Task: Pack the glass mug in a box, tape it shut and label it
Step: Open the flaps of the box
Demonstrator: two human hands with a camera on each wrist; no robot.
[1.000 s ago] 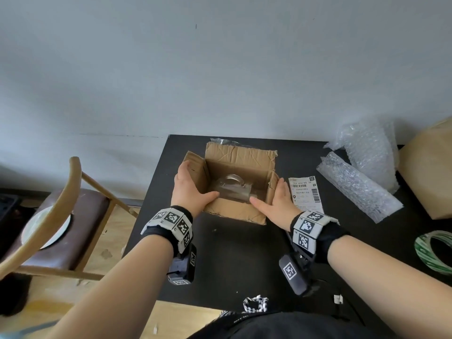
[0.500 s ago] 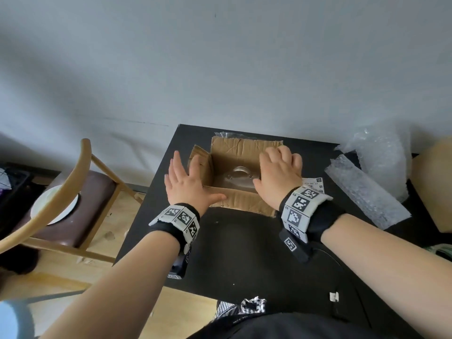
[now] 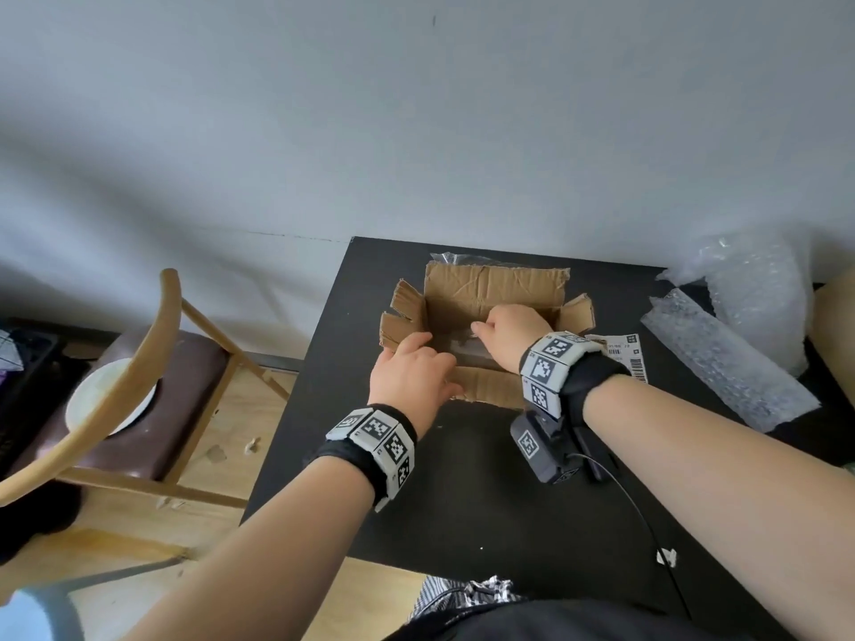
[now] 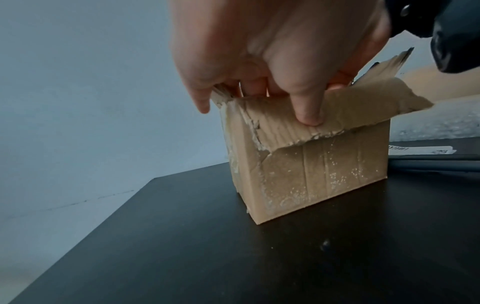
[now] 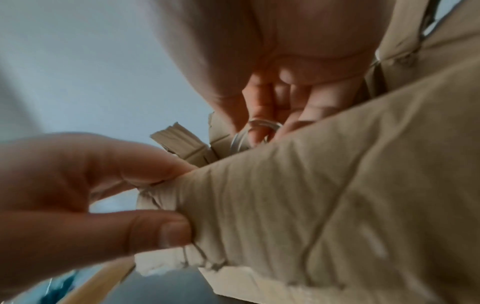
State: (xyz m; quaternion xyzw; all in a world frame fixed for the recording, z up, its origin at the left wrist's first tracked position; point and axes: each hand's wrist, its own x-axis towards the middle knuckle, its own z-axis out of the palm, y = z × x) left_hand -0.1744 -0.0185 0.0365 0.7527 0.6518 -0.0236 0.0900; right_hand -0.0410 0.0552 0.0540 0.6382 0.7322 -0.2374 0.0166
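With my left hand (image 3: 412, 372) pinching the near flap of the box (image 3: 495, 289) at its seven o'clock corner and my right hand (image 3: 511, 333) curled on the glass mug (image 5: 255, 131) inside, I judge a careless tug could tear that frayed flap.

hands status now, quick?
Left hand: pinching the box's near flap.
Right hand: inside the box, fingers on the mug; grip unclear.

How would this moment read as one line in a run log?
stage: mug in box, untaped | left hand: pinches near flap | right hand: inside box, on mug | label: on table
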